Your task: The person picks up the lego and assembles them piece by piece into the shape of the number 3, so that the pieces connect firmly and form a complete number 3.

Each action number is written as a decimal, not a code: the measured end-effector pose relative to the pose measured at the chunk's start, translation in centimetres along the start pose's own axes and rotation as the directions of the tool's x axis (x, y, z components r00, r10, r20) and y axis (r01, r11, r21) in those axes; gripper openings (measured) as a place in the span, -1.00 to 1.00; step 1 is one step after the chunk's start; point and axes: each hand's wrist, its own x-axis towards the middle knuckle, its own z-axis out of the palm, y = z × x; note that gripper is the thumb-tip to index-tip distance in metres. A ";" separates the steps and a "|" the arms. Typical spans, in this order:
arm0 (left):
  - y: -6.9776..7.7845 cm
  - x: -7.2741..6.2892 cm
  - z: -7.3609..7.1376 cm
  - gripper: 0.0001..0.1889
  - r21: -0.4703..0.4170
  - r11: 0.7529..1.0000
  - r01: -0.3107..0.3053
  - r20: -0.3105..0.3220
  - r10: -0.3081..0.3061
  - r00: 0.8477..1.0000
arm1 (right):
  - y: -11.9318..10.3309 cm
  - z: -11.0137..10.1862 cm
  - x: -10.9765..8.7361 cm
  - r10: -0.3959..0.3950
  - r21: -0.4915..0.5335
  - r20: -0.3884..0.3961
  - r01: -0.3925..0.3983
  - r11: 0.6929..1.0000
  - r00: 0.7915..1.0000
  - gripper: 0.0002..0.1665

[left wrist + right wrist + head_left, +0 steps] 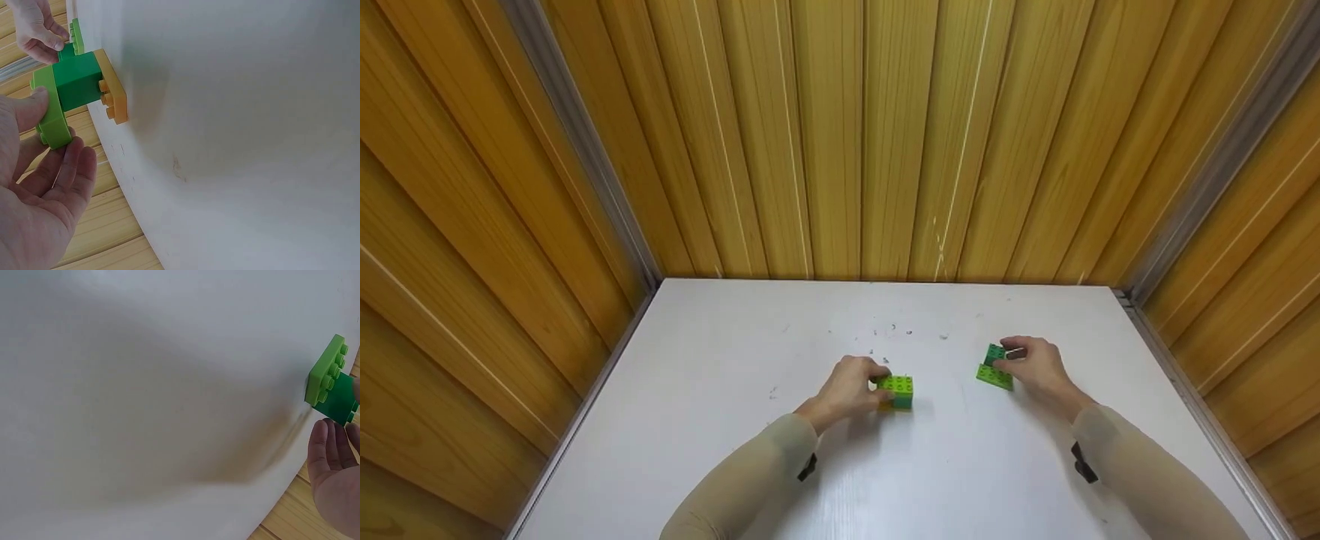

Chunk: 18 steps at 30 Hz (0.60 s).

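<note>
With thumb and fingers, my left hand (847,386) pinches a lime green toy building brick (52,109). That brick tops a small stack: a darker green brick (79,81) sits under it, and an orange plate (117,90) forms the base at the table surface. Farther right, my right hand (1041,373) holds a dark green brick (336,399) between thumb and fingers. This brick stands on one end of a lime green studded plate (322,377), leaving the other studs bare. The right thumb is partly cut off in the right wrist view.
Both stacks are on a white table (720,337) with scattered small dark marks. A wood-panelled wall (825,150) rises at its back edge, with similar panels at both sides and grey metal rails (592,157) at the corners.
</note>
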 end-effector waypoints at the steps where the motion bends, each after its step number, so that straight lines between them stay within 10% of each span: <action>1: 0.0 0.0 0.0 -0.63 0.000 1.000 0.005 0.003 -0.005 1.000 | 0.1 0.0 0.0 0.001 0.001 0.001 -0.001 1.000 1.000 -0.27; 18: 0.0 0.1 0.1 -0.63 0.004 1.000 0.008 -0.001 -0.008 1.000 | 0.7 0.5 0.2 -0.001 -0.026 -0.015 0.001 1.000 1.000 -0.37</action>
